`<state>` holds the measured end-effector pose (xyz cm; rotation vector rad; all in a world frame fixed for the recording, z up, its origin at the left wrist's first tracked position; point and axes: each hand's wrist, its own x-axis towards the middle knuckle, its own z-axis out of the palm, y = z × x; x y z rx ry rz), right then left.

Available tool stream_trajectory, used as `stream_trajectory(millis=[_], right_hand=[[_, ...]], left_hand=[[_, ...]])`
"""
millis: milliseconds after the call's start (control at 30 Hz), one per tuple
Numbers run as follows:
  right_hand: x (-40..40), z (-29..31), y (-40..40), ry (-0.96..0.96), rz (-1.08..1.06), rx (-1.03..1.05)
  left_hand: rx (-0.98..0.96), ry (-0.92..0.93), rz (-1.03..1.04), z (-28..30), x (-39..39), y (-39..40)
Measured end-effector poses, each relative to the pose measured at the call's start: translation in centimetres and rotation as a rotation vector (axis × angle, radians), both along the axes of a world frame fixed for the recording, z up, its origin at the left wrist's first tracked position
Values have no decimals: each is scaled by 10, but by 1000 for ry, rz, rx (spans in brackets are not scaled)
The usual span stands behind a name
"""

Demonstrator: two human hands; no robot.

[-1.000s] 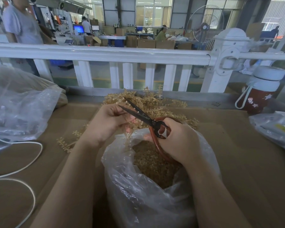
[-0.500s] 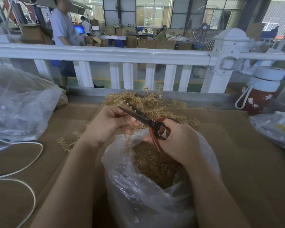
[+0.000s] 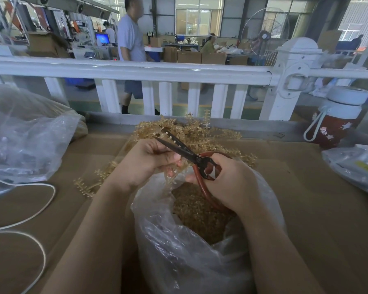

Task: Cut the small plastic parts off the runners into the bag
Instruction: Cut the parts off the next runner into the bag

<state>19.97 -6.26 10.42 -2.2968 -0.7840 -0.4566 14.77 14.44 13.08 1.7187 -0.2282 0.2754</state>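
both hands [image 3: 146, 161] [image 3: 229, 181] curled — gripping

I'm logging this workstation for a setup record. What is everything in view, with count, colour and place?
Clear plastic bag of cut parts: one, clear, front centre.
Pile of tan plastic runners: one, tan, behind the hands.
Red-handled black scissors: one, blades apart over the bag.
Crumpled clear plastic bag: one, left.
White cable: one, lower left.
Red bottle with white lid: one, right.
White railing: one, behind the table.
Brown cardboard table cover: one, underneath.
Left hand: grips a runner.
Right hand: holds the scissors.
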Motion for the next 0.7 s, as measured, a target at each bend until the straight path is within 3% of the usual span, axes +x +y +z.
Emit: stream_trajectory(millis=[167, 367, 700], right_hand=[[0, 1, -1, 32, 3, 15], [-1, 3, -2, 49, -9, 6], [-5, 7, -4, 65, -5, -53]], left_hand=[[47, 4, 24, -2, 0, 0], [-153, -3, 47, -2, 0, 1], [-110, -80, 66, -2, -1, -2]])
